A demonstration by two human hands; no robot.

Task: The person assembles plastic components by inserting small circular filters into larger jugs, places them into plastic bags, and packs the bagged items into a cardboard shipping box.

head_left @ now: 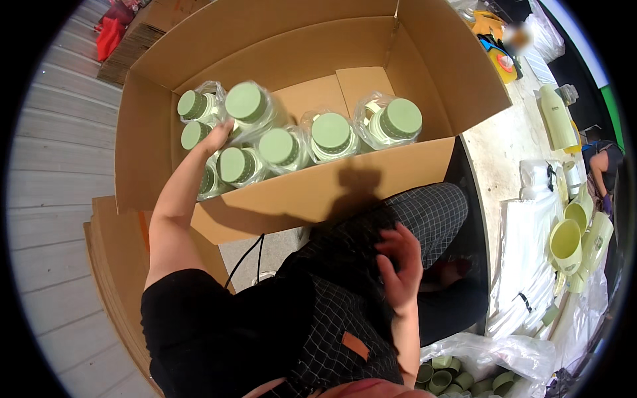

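A large cardboard box (292, 189) stands in front of me, its flaps raised. Several pale green bottles with round green lids, each in a clear plastic bag, are grouped inside along the left and near walls. My left hand (219, 136) reaches in and grips the side of one bagged bottle (247, 106), which sits higher than those around it; some fingers are hidden by the bottle and bag. Nearest the box's right end is another bagged bottle (401, 119). Above my lap, my right hand (401, 265) holds nothing, thumb and fingers apart.
To the right runs a worktable (483, 159) with white plastic bags (521, 259), yellow-green cups (566, 240) and a pale green bottle (556, 119). A plastic-lined container of green cups (443, 379) sits at lower right. Flattened cardboard (109, 265) leans at left. Another person (600, 166) is at far right.
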